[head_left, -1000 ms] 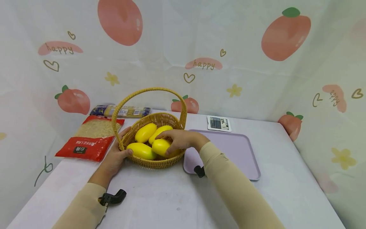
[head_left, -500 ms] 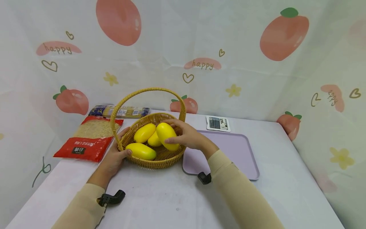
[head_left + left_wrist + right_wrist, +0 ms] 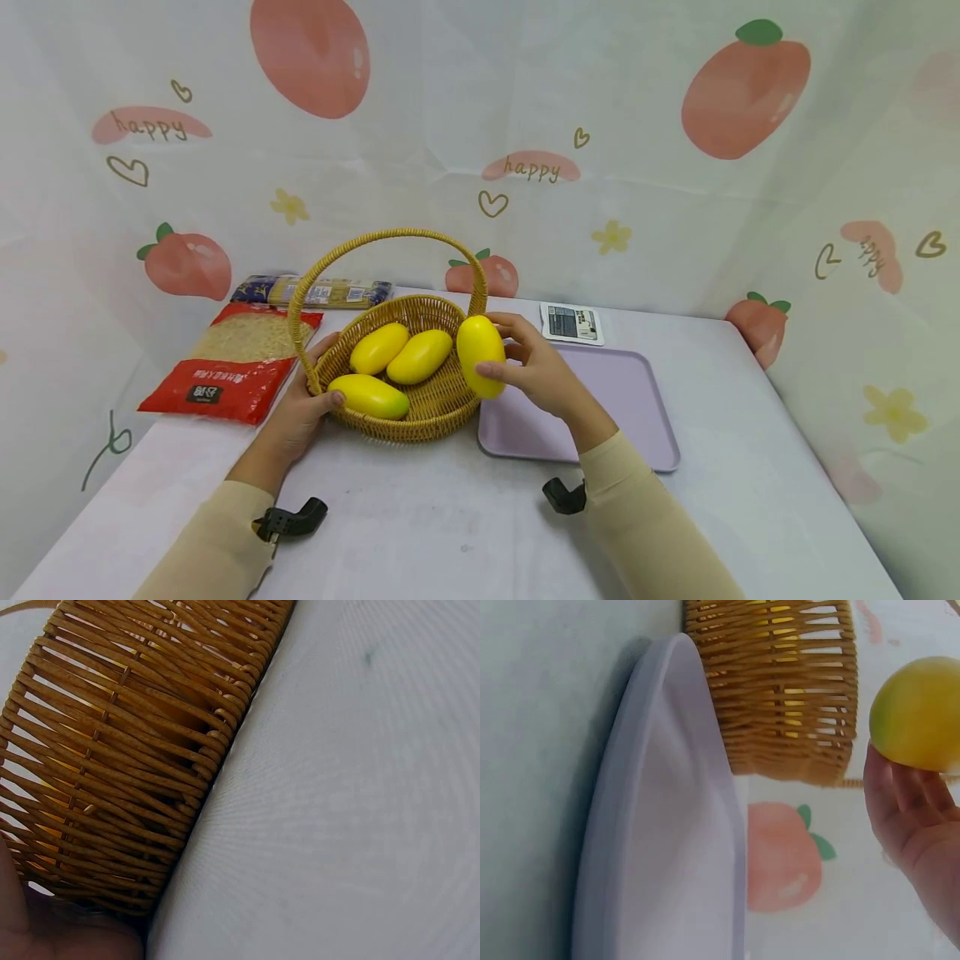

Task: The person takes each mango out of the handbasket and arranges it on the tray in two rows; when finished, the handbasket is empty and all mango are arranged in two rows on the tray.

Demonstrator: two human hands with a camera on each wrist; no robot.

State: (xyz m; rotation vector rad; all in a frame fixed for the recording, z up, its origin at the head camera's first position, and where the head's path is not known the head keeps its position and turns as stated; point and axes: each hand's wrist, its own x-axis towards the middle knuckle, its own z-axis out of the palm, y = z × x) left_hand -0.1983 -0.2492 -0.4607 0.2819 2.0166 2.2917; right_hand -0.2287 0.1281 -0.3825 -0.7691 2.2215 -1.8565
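A yellow mango (image 3: 480, 356) is gripped between the thumb and fingers of my right hand (image 3: 542, 367), raised at the basket's right rim. In the right wrist view the mango (image 3: 922, 714) shows a greenish end. My left hand (image 3: 297, 412) holds the left side of the wicker basket (image 3: 408, 429), its thumb over the rim. Three more mangoes lie inside: one at the back left (image 3: 379, 348), one in the middle (image 3: 420, 357) and one at the front (image 3: 372, 396). In the left wrist view the woven wall (image 3: 127, 750) hides most of the contents.
A lilac tray (image 3: 630, 408) lies right of the basket, close to it. Behind the tray is a small white packet (image 3: 572, 323). On the left lie a red bag of grain (image 3: 225, 367) and a pack of noodles (image 3: 341, 292). The basket's tall handle (image 3: 390, 234) arches overhead.
My right hand has lifted one mango out from among the others and carried it rightward to the basket's rim. The left hand keeps its hold on the basket.
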